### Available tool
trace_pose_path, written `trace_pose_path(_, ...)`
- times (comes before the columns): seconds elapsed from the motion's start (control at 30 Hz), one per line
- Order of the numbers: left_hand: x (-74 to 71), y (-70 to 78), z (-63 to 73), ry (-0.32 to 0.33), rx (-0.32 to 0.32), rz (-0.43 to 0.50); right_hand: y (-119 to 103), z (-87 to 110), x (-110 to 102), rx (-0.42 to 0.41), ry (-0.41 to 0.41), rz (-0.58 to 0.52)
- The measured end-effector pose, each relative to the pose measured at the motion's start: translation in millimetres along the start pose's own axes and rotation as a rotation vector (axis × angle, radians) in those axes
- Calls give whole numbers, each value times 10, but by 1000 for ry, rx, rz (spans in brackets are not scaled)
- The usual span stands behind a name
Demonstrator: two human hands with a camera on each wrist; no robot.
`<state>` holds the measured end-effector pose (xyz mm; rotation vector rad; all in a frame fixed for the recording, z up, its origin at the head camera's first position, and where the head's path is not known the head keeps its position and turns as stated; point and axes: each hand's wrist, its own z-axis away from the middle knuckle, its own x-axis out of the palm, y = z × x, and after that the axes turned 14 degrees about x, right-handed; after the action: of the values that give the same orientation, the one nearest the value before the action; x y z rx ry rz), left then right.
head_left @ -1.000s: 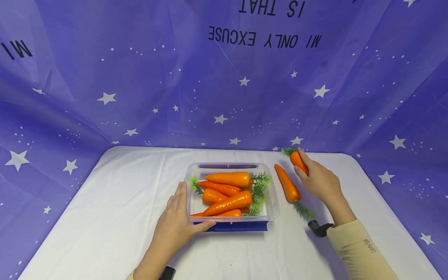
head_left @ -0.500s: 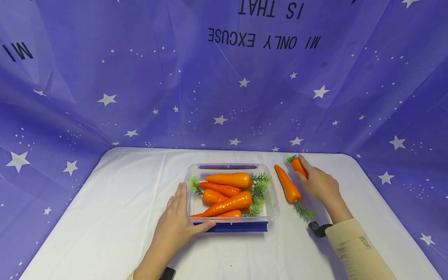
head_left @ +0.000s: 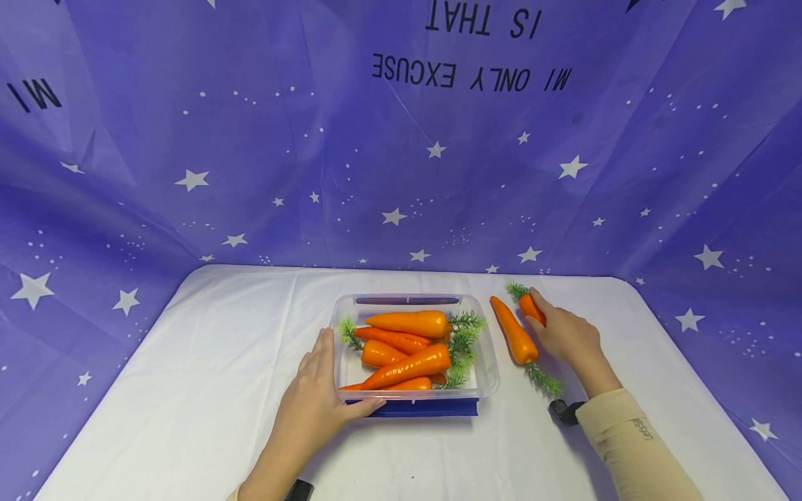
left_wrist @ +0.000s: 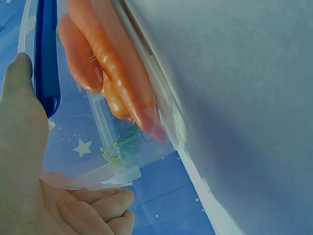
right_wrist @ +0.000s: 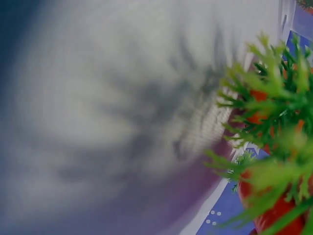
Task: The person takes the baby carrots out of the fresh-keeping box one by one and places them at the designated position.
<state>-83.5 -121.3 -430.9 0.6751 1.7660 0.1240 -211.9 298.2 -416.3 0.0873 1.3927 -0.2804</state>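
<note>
My left hand (head_left: pixel 310 396) grips the front left corner of a clear plastic food container (head_left: pixel 490 379), its thumb (left_wrist: pixel 18 78) along the front by the blue latch (left_wrist: pixel 47 63) and its fingers at the left side. Several toy carrots (head_left: pixel 407 365) with green fronds lie piled inside. At the right, my right hand (head_left: pixel 567 337) holds a toy carrot (head_left: pixel 532 308) near its leafy end, low over the table. Another toy carrot (head_left: pixel 515 332) lies between that hand and the container, tip away from me; fronds (right_wrist: pixel 274 98) fill the right side of the right wrist view.
A white cloth covers the table (head_left: pixel 207 390). Behind it hangs a purple-blue curtain (head_left: pixel 351 160) with white stars and upside-down lettering. A dark wrist camera (head_left: pixel 566 411) sits at the right sleeve (head_left: pixel 633 438).
My right hand has drawn the carrot a little toward me and slightly left, closer to the carrot lying on the table. My left hand stays at the container.
</note>
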Motion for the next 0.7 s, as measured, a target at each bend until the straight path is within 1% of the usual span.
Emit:
trace_pose_path(0.13,-4,2,2,-5,-3,1,2,-7,12,8,-19,9)
trace_pose_path(0.37,-1,1,12,11,11,-10,-2,3,16,8,-74,39)
trace_pose_path(0.7,1,1,10,16,9,-4,5,18,7,12,-107,42)
